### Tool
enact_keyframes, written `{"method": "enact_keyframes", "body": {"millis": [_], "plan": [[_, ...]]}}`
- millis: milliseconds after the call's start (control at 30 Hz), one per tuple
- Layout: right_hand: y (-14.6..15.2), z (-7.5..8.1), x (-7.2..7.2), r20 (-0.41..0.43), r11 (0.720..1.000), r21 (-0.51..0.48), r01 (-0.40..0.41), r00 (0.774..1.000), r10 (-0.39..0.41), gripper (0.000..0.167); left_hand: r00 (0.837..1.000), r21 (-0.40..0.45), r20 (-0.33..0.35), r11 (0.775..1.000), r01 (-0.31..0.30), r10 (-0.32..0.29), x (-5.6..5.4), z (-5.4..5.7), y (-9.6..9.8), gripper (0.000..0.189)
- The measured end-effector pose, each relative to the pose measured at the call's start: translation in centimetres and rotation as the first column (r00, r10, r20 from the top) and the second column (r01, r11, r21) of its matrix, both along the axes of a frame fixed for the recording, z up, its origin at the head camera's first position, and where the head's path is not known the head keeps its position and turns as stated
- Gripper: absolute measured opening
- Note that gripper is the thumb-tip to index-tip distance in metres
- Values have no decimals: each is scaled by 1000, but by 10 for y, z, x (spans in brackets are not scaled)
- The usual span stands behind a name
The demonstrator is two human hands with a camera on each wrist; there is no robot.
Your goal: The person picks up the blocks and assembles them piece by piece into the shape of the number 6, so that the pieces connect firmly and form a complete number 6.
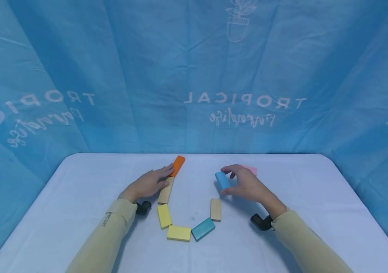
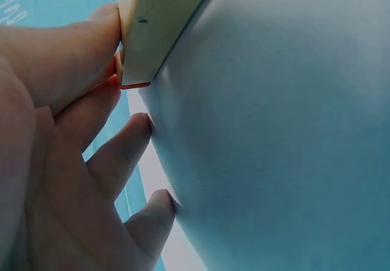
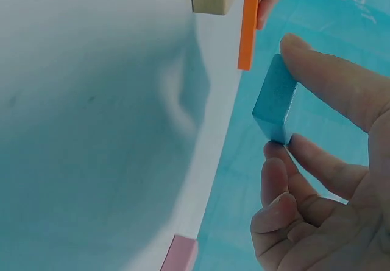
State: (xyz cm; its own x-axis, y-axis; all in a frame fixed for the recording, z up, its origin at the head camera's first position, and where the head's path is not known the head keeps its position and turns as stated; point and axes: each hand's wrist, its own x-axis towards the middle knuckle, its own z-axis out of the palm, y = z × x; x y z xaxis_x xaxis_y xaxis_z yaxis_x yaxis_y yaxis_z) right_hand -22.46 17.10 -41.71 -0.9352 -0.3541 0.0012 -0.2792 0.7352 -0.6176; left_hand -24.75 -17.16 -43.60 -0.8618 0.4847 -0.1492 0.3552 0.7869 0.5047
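1. White table [image 1: 88,242], blue curtain [image 1: 146,76] behind.
2. Left hand [image 1: 147,184], fingers spread, touches left wooden block [image 1: 165,193] and orange block [image 1: 179,165]; nudging could skew both.
3. Right hand [image 1: 247,184] pinches light-blue block [image 1: 223,180] above the table; a loosened pinch could drop it.

Tan block [image 1: 216,208] smooth wood; blue block [image 3: 275,94] smooth; backdrop [image 1: 153,68] creased cloth.

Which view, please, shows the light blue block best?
The right wrist view: the light blue block appears large there, pinched by the right hand. The head view shows it smaller; the left wrist view doesn't show it.
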Motion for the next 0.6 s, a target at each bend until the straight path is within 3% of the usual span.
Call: {"method": "enact_keyframes", "body": {"millis": [200, 600], "plan": [[-11, 1, -3, 5, 998, -9, -58, 998, 58, 68, 1000, -9, -4, 1000, 3, -3, 1, 3, -3, 58], [-24, -1, -10, 113, 992, 12, -124, 986, 122, 70, 1000, 4, 10, 1000, -10, 10, 1, 1, 1, 58]]}}
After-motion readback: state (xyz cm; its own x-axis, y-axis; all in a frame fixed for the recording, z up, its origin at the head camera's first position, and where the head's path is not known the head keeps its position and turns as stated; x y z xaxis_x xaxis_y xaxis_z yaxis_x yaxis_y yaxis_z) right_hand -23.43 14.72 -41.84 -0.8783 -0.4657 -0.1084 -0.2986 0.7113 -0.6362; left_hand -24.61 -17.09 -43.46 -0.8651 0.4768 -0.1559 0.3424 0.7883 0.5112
